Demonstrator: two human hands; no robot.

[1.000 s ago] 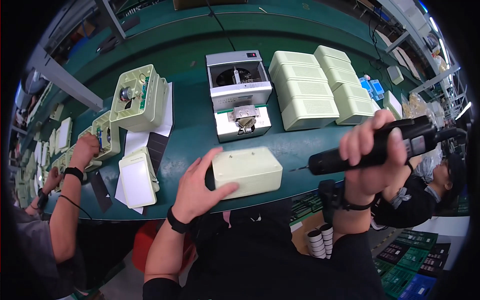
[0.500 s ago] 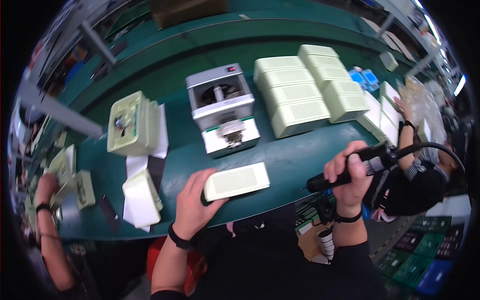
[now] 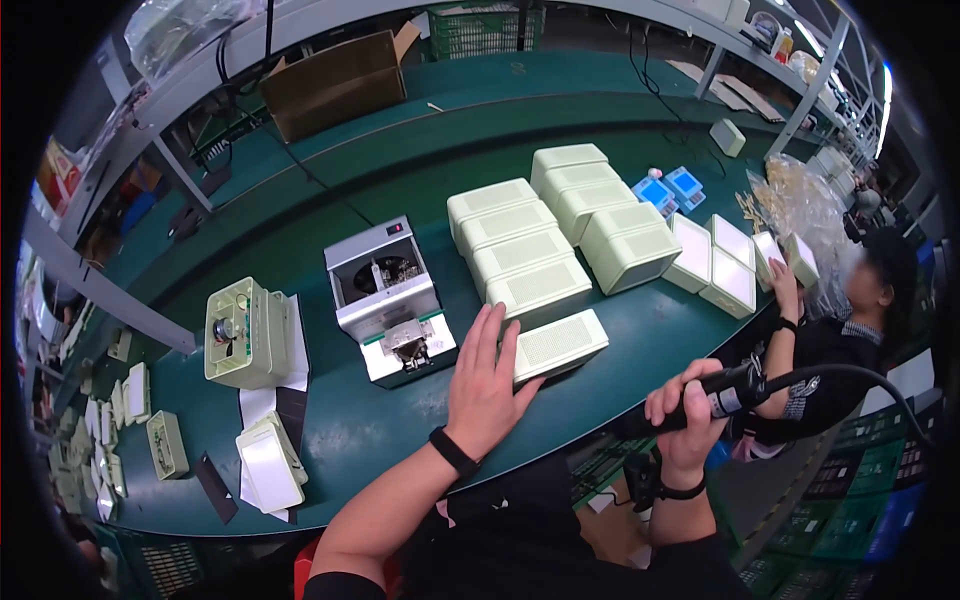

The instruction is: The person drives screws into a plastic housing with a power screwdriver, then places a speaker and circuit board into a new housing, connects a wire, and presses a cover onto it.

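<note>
A pale green box-shaped housing [image 3: 562,347] with a vented top rests on the bench at the near end of a row of similar housings [image 3: 530,255]. My left hand [image 3: 485,390] lies against its left end, fingers stretched out and apart. The fingertips reach toward the nearest housing of the row, and the thumb lies along the front edge. My right hand [image 3: 690,410] is wrapped round a black corded electric screwdriver [image 3: 712,395] over the bench's front edge. Its tip points left and looks dark and blurred.
Left of the row stands a grey screw feeder [image 3: 385,290]. Farther left are an open housing [image 3: 240,335] and white-faced panels [image 3: 270,465]. A co-worker's hand [image 3: 785,285] touches white-faced housings at right. The screwdriver cable [image 3: 850,372] arcs right. A cardboard box [image 3: 335,88] stands at the back.
The view has shifted. My left hand has carried the housing up to the row's near end, and its fingers have straightened. My right hand still holds the screwdriver.
</note>
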